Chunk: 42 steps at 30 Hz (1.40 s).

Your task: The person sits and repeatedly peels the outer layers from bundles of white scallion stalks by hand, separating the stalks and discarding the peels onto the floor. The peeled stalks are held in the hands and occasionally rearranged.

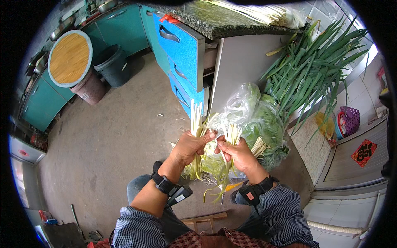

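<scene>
My left hand [190, 147] is closed round a bunch of pale yellow-white stalks, likely blanched garlic chives [196, 119], its thumb and finger pinching near the other hand. My right hand [232, 152] grips a second bunch of the same stalks [232, 134], with yellowish leaf ends hanging below. The two hands almost meet at the fingertips. Under them lies a heap of loose yellow-green leaves [212, 164]. Right of my right hand a small bundle of pale stalks [260, 147] rests by clear plastic bags of leafy greens [263, 119].
Long green leafy stalks [313, 65] lean at the right. Blue drawers [183, 46] stand partly pulled out under a granite counter [198, 18] bearing more pale stalks [254, 11]. A round board [70, 58] covers a bucket [90, 88]; a dark bucket [113, 66] stands beside it.
</scene>
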Available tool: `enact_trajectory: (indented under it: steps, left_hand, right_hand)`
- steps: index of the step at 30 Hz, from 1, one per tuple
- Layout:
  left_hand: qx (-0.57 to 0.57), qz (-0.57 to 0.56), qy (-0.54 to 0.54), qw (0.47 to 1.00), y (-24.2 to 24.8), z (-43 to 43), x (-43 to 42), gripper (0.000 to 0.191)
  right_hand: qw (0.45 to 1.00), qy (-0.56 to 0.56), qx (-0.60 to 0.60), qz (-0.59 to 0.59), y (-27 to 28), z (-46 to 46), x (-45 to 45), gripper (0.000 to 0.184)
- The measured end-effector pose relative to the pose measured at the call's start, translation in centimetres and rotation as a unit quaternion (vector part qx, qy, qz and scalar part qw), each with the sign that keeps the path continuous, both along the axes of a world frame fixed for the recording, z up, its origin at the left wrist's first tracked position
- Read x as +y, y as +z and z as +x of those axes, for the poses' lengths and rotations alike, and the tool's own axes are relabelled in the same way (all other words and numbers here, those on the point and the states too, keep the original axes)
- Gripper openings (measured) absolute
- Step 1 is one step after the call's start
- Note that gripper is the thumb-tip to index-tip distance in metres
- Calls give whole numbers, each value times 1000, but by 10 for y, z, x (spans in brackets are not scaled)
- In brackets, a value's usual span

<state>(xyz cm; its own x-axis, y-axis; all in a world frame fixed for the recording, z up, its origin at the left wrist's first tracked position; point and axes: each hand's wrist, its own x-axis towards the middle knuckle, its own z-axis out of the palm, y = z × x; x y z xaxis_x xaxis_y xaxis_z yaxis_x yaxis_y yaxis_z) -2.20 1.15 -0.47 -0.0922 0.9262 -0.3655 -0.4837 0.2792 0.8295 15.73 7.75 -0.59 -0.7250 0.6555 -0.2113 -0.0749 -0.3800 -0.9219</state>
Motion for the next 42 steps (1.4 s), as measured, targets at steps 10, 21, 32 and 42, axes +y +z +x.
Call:
enact_trajectory:
  steps: [10,21,32,42]
  left_hand:
    - [33,-19,107,993,-4,-2,3,25]
    - [22,14,5,1000,2,8,1,22]
    - [-5,38,116,993,-3,-6,4,22]
    - [109,34,83,990,-6,8,5,25]
  right_hand:
    - [999,28,-14,-34,1,1,0,22]
    - [999,-1,-33,-26,2,0,0,23]
    - [999,36,-10,-29,4,0,3,19]
    - [999,36,-25,-10,7,-1,0,25]
